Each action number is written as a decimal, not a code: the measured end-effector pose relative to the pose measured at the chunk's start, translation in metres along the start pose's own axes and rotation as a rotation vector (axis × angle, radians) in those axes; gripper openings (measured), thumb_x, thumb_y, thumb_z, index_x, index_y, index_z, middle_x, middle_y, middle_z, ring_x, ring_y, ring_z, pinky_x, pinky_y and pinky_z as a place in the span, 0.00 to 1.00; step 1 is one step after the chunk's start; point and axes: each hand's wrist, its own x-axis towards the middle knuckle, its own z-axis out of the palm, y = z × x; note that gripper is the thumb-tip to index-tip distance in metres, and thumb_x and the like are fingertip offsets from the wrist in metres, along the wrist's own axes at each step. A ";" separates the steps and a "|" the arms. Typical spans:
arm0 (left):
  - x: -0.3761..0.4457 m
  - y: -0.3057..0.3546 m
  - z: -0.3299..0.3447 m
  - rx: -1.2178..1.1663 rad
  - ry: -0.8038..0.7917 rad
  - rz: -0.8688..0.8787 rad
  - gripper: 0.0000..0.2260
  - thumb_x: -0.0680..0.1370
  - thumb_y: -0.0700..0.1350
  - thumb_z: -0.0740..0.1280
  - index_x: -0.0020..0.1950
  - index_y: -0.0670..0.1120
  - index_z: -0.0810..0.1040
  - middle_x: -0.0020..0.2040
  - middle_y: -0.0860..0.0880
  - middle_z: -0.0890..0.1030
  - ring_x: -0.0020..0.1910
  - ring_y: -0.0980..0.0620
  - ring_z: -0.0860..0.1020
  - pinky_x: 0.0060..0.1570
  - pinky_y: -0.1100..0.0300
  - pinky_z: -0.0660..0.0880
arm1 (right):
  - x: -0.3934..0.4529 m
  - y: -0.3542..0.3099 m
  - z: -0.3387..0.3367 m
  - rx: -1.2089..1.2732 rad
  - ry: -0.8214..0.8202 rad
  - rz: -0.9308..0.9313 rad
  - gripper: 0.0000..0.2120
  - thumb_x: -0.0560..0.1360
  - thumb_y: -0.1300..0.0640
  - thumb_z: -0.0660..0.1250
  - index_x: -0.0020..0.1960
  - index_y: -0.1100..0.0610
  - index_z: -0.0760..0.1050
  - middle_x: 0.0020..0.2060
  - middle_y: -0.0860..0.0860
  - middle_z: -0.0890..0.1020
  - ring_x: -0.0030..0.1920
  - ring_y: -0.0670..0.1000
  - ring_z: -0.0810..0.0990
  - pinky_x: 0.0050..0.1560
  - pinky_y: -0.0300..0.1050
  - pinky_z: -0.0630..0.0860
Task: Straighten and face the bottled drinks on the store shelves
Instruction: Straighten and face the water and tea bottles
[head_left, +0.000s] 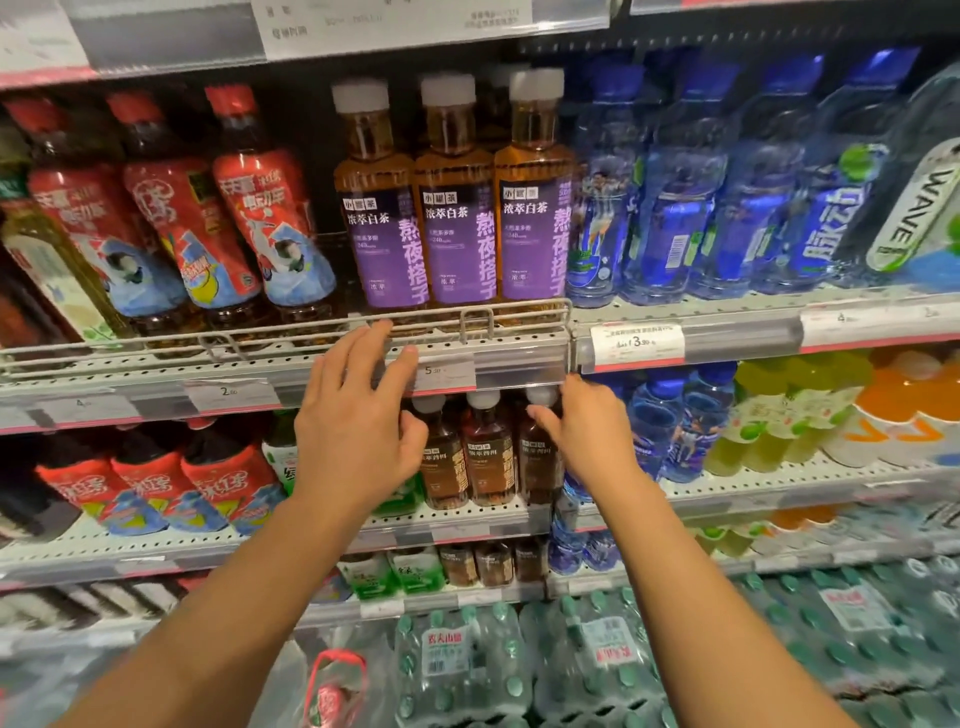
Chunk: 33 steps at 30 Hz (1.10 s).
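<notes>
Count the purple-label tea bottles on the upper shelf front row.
3, side by side behind the wire rail: left, middle, right. A further cap behind the right pair suggests more hidden behind.

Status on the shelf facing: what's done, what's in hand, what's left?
Done: the three purple-label tea bottles stand upright, labels forward, behind the wire rail.
In hand: left hand and right hand reach toward the brown-label tea bottles one shelf down; no grip yet.
Left: the red-label bottles lean, and a blue bottle shows its barcode.
</notes>
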 end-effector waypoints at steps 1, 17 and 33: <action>0.000 0.001 -0.001 0.002 -0.004 -0.001 0.23 0.72 0.46 0.66 0.67 0.45 0.77 0.73 0.41 0.70 0.73 0.39 0.66 0.61 0.41 0.75 | 0.002 0.000 0.000 0.007 -0.005 -0.003 0.18 0.79 0.47 0.70 0.56 0.63 0.76 0.49 0.62 0.83 0.52 0.65 0.80 0.43 0.52 0.71; 0.002 0.012 -0.004 0.006 -0.065 -0.086 0.24 0.73 0.51 0.72 0.68 0.46 0.77 0.73 0.43 0.69 0.73 0.39 0.65 0.58 0.41 0.77 | 0.012 0.010 0.000 0.039 -0.112 -0.061 0.19 0.82 0.47 0.66 0.62 0.62 0.76 0.54 0.60 0.83 0.57 0.63 0.79 0.53 0.55 0.73; 0.003 0.026 -0.023 0.029 -0.215 -0.147 0.28 0.74 0.51 0.70 0.73 0.49 0.70 0.80 0.45 0.59 0.78 0.42 0.59 0.69 0.41 0.70 | -0.035 0.016 -0.011 0.276 -0.113 -0.063 0.36 0.77 0.52 0.73 0.80 0.54 0.60 0.66 0.56 0.78 0.66 0.58 0.77 0.61 0.52 0.74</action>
